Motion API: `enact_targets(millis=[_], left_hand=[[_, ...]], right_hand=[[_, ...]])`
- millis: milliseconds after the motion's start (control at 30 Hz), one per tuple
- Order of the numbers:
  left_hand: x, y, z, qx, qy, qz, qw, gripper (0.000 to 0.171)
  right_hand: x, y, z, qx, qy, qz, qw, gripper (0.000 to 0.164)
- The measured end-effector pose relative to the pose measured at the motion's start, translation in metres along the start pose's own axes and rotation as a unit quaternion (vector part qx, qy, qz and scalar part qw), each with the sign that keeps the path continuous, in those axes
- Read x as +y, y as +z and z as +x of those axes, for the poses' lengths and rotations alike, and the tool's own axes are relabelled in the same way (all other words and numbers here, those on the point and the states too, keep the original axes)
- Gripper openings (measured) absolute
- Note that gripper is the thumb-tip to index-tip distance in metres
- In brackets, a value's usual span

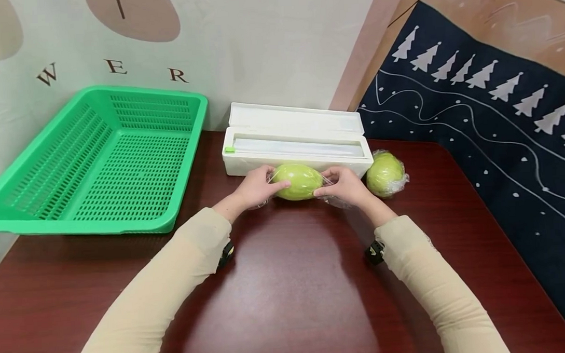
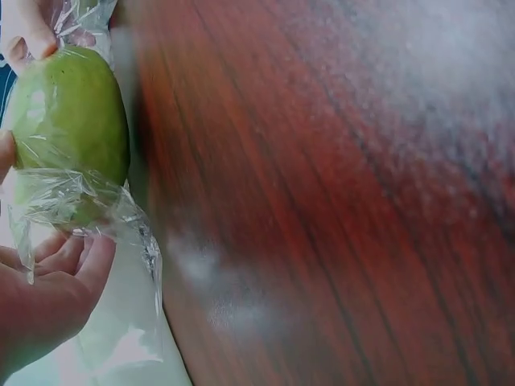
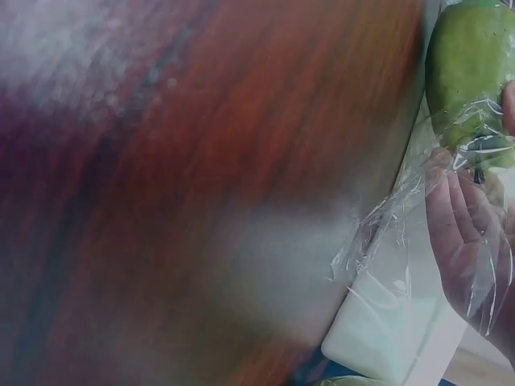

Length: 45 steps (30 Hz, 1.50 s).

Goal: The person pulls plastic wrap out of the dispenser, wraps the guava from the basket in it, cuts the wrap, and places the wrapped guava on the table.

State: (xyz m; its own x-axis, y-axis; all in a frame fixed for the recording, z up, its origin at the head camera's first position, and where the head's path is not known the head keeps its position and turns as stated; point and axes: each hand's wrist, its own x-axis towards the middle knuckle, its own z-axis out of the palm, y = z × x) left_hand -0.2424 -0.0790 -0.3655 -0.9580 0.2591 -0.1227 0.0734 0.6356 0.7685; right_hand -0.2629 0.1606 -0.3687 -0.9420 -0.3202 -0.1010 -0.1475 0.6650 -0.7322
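Observation:
An oval green fruit [image 1: 298, 182] is held up between both hands in front of the white cling film box [image 1: 242, 163]. Clear cling film [image 2: 137, 229] lies over its skin, with loose crinkled ends at both sides. My left hand [image 1: 256, 188] grips the left end, thumb on the near face and fingers beneath. At the right end my right hand [image 1: 346, 186] holds the fruit the same way. In the right wrist view, loose film [image 3: 390, 229] trails past the fingers, and a dark stem shows at that end of the fruit [image 3: 467, 72].
The box's lid [image 1: 299, 119] stands raised, a film roll [image 1: 297, 146] inside. To its right sits a round green fruit [image 1: 384, 174] wrapped in film. A green plastic basket [image 1: 181, 164] stands at the left on the dark red table [image 1: 296, 290]. A wall backs the table.

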Motion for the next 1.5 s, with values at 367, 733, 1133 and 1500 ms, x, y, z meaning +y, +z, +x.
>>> enact_targets(millis=[367, 733, 1133, 1500], left_hand=[[0.004, -0.002, 0.001, -0.003, -0.018, -0.016, 0.9997, 0.053], [0.000, 0.005, 0.000, 0.001, -0.002, -0.005, 1.0000, 0.057], [-0.008, 0.006, -0.004, 0.007, -0.003, 0.046, 0.9989, 0.073], [-0.004, 0.005, -0.006, -0.003, 0.007, 0.049, 0.9988, 0.077]], right_hand=[[-0.005, -0.009, 0.002, -0.028, 0.029, 0.002, 0.999, 0.041], [0.003, -0.002, -0.001, -0.022, -0.004, 0.004, 1.000, 0.044], [-0.019, 0.003, -0.019, 0.030, -0.081, -0.298, 0.951, 0.082], [-0.035, 0.014, -0.011, 0.028, -0.116, -0.228, 0.966, 0.063]])
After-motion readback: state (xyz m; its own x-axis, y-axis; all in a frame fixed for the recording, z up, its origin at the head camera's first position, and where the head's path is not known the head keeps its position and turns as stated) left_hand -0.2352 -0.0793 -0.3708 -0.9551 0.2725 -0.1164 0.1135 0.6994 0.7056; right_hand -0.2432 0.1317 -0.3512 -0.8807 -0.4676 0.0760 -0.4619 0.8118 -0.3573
